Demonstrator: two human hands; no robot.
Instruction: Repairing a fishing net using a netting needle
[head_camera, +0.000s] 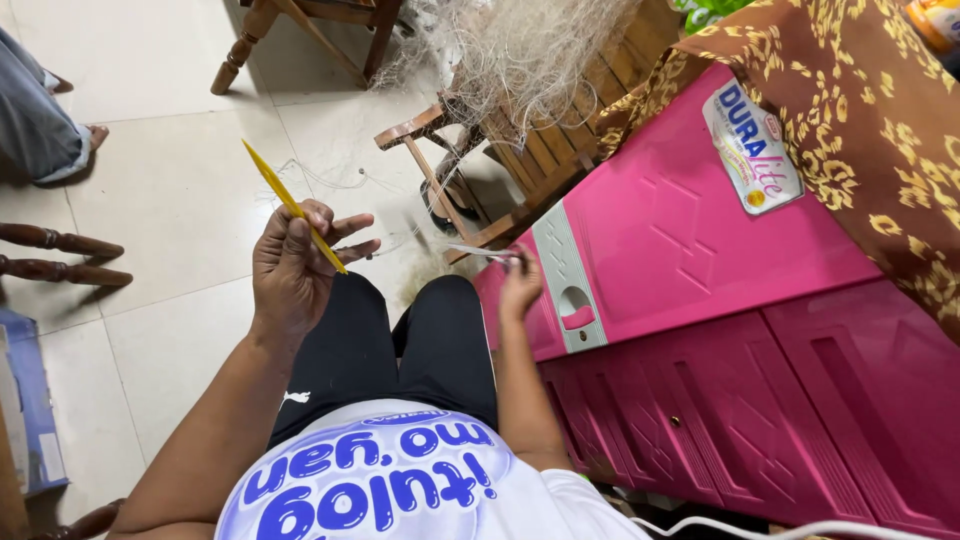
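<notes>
A: Item one, left hand (292, 268)?

B: Raised above the lap, grip closed round a yellow netting needle (290, 205), a slim flat tool slanting up and away from the fingers, its tip pointing toward the floor tiles (170, 190).

A: Item two, right hand (520, 285)?

B: Lower, just beside the pink plastic cabinet (690, 260). Grip pinched shut on fine mesh or line; a thin pale sliver (478, 250) shows at the fingertips, too blurred to identify.

A: The net itself?

B: A pale fishing net (520, 45) heaped over a wooden chair (520, 140), with strands trailing down toward the hands.

A: Step in hand?

B: By my reading, mid-stitch in net work: needle drawn back, mesh held taut by the other hand.

A: What would a next move call for?

B: Likely steady tension from the pinching hand, and the needle tip aimed cleanly through one mesh opening without snagging neighbouring strands.

A: Other entries?

B: Patterned brown cloth (860, 110) draped over the cabinet top; another person's leg (35, 125) at the left.
</notes>
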